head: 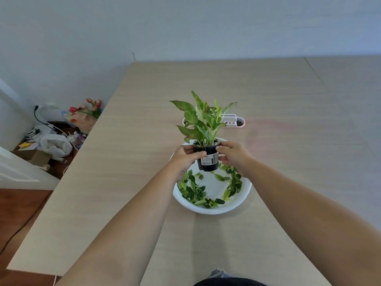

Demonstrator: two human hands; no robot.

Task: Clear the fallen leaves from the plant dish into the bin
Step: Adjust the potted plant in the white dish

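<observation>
The fingers of the left hand (186,156) and the right hand (232,154) are curled round opposite sides of the pot (208,159), which is clamped between them just under its rim and appears to be held clear of the dish (245,200). The step in hand is judged to be the removal of the pot so that the leaves (194,191) can be reached. The pot is best kept upright and level, so that no soil is spilled, and set down on bare table (127,162) well apart from the dish. The foliage (203,120) rises directly above the fingers. The leaves lie below and nearer than the fingertips, scattered in a ring inside the dish, some directly beneath both wrists. No bin is seen in this view.
</observation>
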